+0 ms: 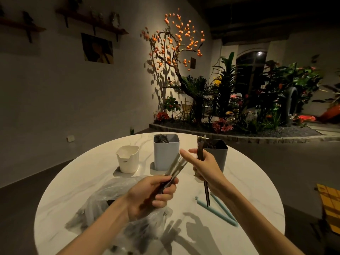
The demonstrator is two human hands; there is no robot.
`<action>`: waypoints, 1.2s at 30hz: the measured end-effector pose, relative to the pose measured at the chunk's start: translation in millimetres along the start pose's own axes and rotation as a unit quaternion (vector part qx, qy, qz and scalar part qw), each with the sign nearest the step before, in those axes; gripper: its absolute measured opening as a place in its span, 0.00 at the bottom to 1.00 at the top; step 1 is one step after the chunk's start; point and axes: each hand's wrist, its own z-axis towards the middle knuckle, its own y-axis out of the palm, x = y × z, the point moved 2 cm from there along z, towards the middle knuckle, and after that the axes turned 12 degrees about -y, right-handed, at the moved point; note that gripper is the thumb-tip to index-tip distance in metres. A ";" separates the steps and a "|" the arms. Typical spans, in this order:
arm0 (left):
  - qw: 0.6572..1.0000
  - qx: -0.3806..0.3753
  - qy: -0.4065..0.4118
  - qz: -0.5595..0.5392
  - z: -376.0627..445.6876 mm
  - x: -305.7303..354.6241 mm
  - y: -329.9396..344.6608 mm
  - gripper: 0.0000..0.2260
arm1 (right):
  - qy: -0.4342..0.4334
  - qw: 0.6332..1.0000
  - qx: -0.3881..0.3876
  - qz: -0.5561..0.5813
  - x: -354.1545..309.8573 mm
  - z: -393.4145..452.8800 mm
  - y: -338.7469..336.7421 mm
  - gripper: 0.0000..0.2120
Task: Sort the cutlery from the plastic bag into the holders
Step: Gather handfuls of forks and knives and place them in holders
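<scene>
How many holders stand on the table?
3. A white holder stands at the left, a light blue holder in the middle, and a grey holder at the right, partly hidden behind the right hand.

The white holder (127, 159) bears a small dark label (too blurred to read).

Round table (77, 183): smooth, glossy, pale marble-look top with faint grey veins. Plastic bag (103, 197): thin, clear, crinkled film catching glints; white holder (127, 159), pale blue holder (166, 153) and grey holder (219, 155) all look like matt, smooth plastic. Cutlery in the left hand (152, 196) shows brushed, dull-shining metal handles (175, 167); the piece (206, 192) in the right hand (206, 168) looks dark, wood-like, and the two straws (217, 210) matt teal.
</scene>
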 end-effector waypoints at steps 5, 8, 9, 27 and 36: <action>0.988 0.024 0.020 0.151 -9.0 3.5 9.4 0.15 | 0.051 0.992 -0.080 0.083 4.5 -6.2 11.1 0.16; 0.998 0.003 0.041 0.053 -5.1 4.8 9.5 0.23 | 0.050 0.985 -0.051 0.158 10.1 -5.6 16.5 0.17; 0.998 -0.012 0.053 -0.028 -2.9 3.8 8.9 0.24 | 0.045 0.980 -0.029 0.191 12.1 -5.1 18.4 0.16; 0.909 0.253 0.330 -0.039 34.9 29.4 0.6 0.20 | 0.124 0.989 0.017 0.084 47.8 -36.9 23.6 0.27; 0.923 0.332 0.147 0.127 51.1 -6.9 -3.5 0.23 | -0.016 0.996 0.059 0.058 38.6 -29.8 13.9 0.18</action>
